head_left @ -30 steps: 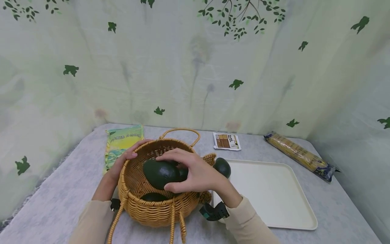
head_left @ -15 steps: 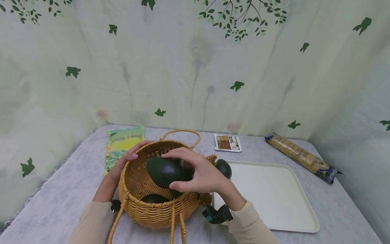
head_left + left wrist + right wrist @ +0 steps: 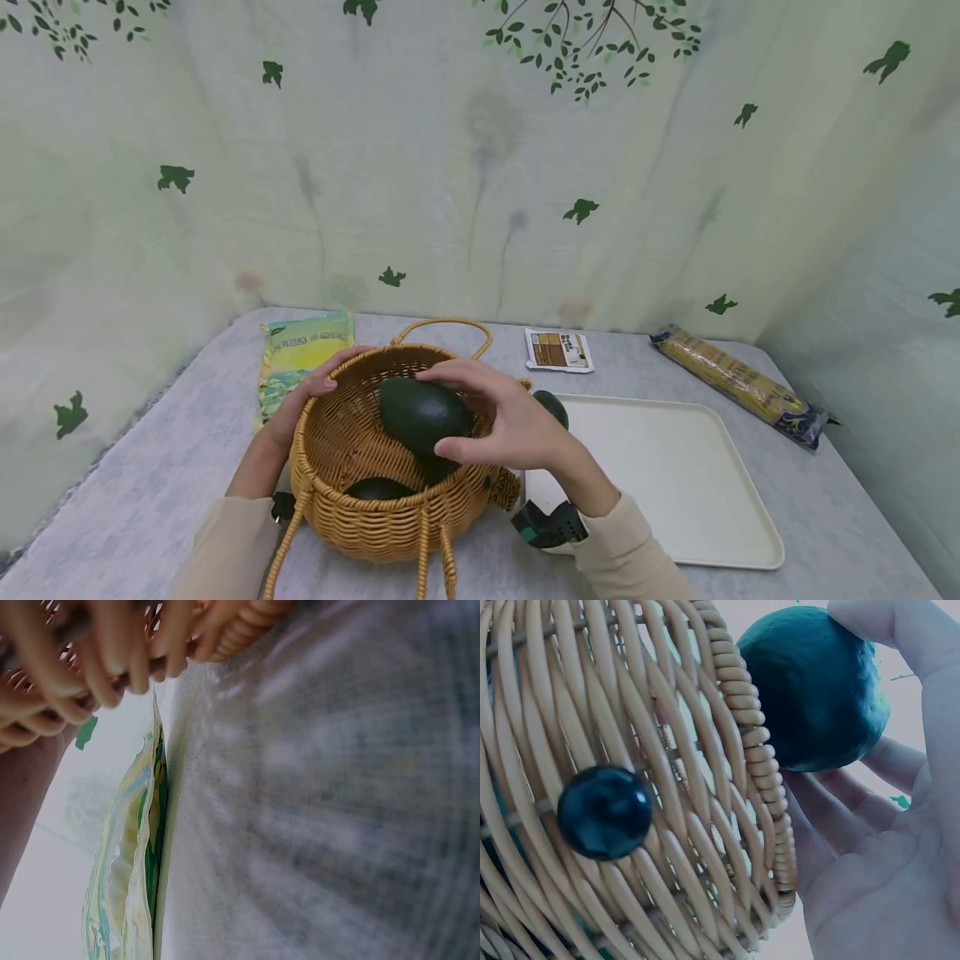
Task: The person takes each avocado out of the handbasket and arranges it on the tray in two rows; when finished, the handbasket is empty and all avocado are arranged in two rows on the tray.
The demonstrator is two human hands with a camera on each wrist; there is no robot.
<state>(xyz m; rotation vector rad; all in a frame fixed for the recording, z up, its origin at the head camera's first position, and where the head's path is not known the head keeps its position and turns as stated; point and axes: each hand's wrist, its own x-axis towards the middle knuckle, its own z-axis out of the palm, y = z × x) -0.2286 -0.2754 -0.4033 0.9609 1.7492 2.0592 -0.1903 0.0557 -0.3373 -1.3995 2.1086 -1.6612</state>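
My right hand [image 3: 502, 417] pinches a dark green avocado [image 3: 420, 412] between thumb and fingers, over the inside of a round wicker basket [image 3: 375, 533]. In the right wrist view the avocado [image 3: 817, 690] shows above the rim, with the palm facing it. Another avocado [image 3: 378, 488] lies at the bottom near the front wall, and part of a further dark one shows below the held one. My left hand [image 3: 296, 404] holds the basket's left rim, thumb at the edge; its other fingers are mostly hidden.
A white tray [image 3: 660, 483] lies to the right, with an avocado [image 3: 552, 407] at its left edge, partly hidden by my right hand. Behind are a yellow-green bag [image 3: 307, 350], a small white-brown packet [image 3: 558, 350] and a long golden package [image 3: 738, 383]. Basket handles [image 3: 423, 533] hang toward me.
My right hand has moved slightly right with the avocado, toward the basket's right side. More of the basket floor shows. The left hand keeps its place on the rim.
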